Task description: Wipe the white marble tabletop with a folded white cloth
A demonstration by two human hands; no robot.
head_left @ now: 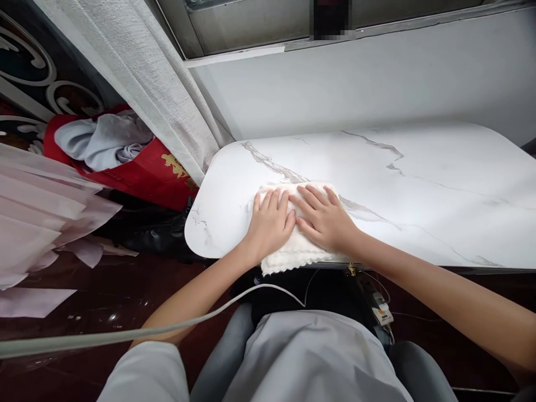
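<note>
A fluffy cream-white cloth [288,258] with a scalloped edge lies folded on the white marble-patterned table [435,190], near its front edge. Part of the cloth hangs over that edge. My left hand [272,220] rests flat on the left part of the cloth, fingers stretched forward. Beside it, my right hand [322,218] presses flat on the right part with its fingers spread. The two thumbs nearly meet in the middle. Neither hand is wrapped round anything. What lies under the palms is hidden.
A red bag [142,176] stuffed with pale clothing stands left of the table, behind a white curtain [138,72]. Pink sheer fabric [42,218] hangs at far left. A white cable [176,324] crosses before my lap. A power strip [382,315] sits below the table.
</note>
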